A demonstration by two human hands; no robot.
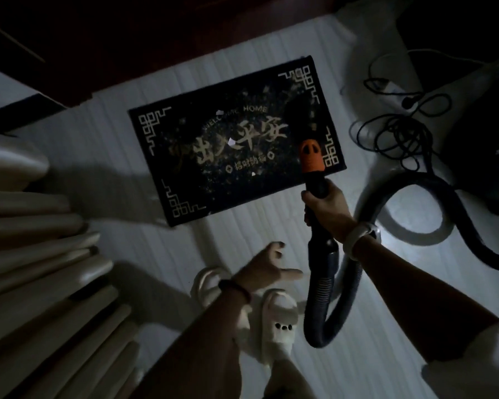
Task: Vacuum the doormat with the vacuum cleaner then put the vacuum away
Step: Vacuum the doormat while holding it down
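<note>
Dimly, right hand point(324, 201) gripping ribbed vacuum hose point(319, 306), left hand point(261, 270) loose, rectangular doormat point(234, 139).

One head-worn view looks steeply down (wide-angle, from standing height) at the floor point(242, 64) ahead.

2 pale slippers point(274, 318), cream curtain folds point(41, 283), white floor point(98, 156)
</note>
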